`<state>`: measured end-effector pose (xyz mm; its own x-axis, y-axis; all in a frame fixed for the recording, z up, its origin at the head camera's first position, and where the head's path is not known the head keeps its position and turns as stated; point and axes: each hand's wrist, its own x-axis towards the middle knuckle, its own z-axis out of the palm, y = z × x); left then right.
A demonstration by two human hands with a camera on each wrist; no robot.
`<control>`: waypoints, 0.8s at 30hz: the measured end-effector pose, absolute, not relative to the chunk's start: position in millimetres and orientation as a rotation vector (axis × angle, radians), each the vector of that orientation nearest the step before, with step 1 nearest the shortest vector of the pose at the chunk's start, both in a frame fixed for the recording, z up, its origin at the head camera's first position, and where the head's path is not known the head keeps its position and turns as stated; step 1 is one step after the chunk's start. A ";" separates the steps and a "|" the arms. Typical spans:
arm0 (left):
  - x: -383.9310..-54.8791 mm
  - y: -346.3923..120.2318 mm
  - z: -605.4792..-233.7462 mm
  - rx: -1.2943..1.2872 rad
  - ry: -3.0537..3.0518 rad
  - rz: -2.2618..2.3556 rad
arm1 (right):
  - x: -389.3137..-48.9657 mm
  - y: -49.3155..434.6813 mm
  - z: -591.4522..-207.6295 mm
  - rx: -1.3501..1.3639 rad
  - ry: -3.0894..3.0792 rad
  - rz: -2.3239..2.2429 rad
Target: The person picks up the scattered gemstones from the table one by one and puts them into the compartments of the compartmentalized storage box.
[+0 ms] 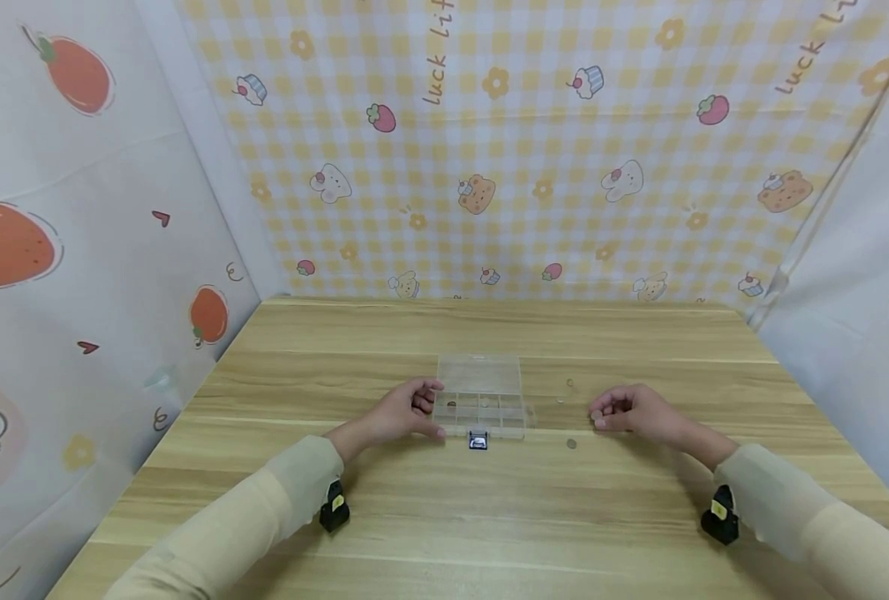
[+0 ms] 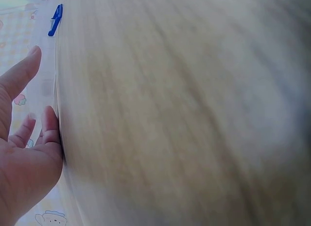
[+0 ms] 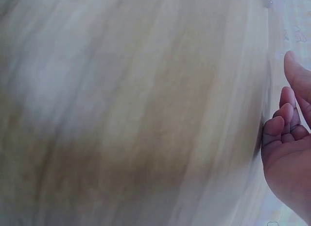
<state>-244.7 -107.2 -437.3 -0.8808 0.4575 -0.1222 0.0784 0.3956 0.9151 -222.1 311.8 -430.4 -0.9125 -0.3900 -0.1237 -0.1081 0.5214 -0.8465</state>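
Checking head view: the left hand (image 1: 412,410) is at the left side of a clear compartment box (image 1: 514,422), thumb and fingers apart, touching its edge, some fingers bent out of sight. Lid (image 1: 478,373) folded back, dark latch (image 1: 477,442) in front. Inside, a brownish piece (image 1: 451,404) and a pale piece (image 1: 485,403) (hard to make out through the plastic). The right hand (image 1: 639,412), right of the box, pinches a small round disc (image 1: 596,415), partly covered by its fingertips. Between box and right hand on the table (image 1: 414,517): a grey disc (image 1: 571,443), two faint bits (image 1: 570,382) behind it.

Left wrist view: hand cut off at left; latch looks blue, box a pale sliver. Tabletop blurred.

Right wrist view: hand cut off at right, pinched disc hidden; a grey blur (image 3: 267,1) up top, can't tell what.
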 end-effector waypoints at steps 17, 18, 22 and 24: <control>-242.7 -105.9 -433.7 0.454 2.295 1.500 | -223.2 294.7 -421.5 -0.422 2.496 -1.373; -242.4 -105.7 -433.4 0.451 2.296 1.498 | -223.8 293.3 -421.4 -0.428 2.493 -1.377; -241.5 -105.4 -432.0 0.452 2.298 1.500 | -225.7 285.9 -420.5 -0.439 2.467 -1.405; -240.4 -105.3 -431.0 0.445 2.299 1.499 | -225.7 280.9 -419.0 -0.444 2.450 -1.432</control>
<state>-240.4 -105.3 -431.0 -0.8858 0.4469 -0.1251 0.0659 0.3879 0.9193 -225.7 280.9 -419.0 -0.9171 -0.3915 -0.0757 -0.1262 0.4651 -0.8762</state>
